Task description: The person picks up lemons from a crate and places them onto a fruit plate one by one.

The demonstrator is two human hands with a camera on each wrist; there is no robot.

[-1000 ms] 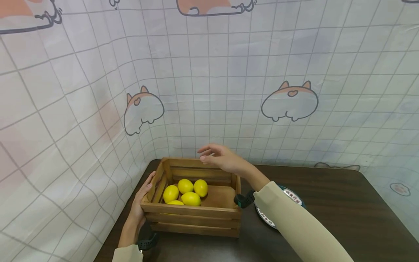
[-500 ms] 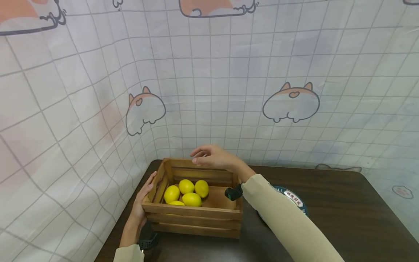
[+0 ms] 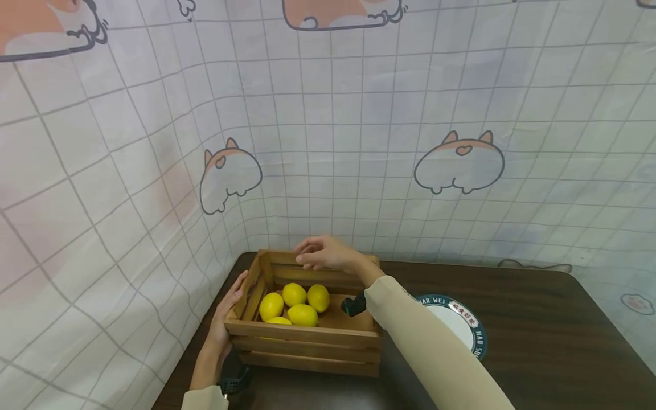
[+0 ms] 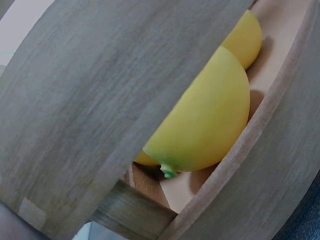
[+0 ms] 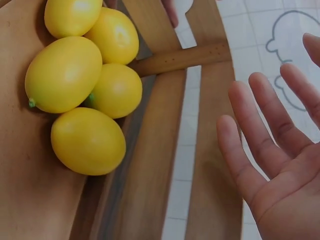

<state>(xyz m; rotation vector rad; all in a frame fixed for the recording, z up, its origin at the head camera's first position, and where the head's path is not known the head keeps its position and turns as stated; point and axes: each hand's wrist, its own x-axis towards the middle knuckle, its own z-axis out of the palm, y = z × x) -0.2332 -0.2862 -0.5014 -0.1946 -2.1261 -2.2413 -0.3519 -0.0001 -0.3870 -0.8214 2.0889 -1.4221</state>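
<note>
Yellow, smooth and rounded, five lemons [image 3: 303, 315] sit clustered in the left part of a slatted wooden crate [image 3: 307, 342], just left of centre low in the head frame; the front one is partly hidden by the crate's wall. One shows a green tip in the left wrist view. Above the crate's back edge, the right hand [image 3: 328, 254] is open, its fingers parted and slightly bent, holding nothing. The left hand [image 3: 224, 310] rests, fingers extended, against the crate's left side. Lower right, a plate [image 3: 480, 337] lies on the dark table [image 3: 543, 324], partly covered by a sleeve [image 3: 420, 336].
</note>
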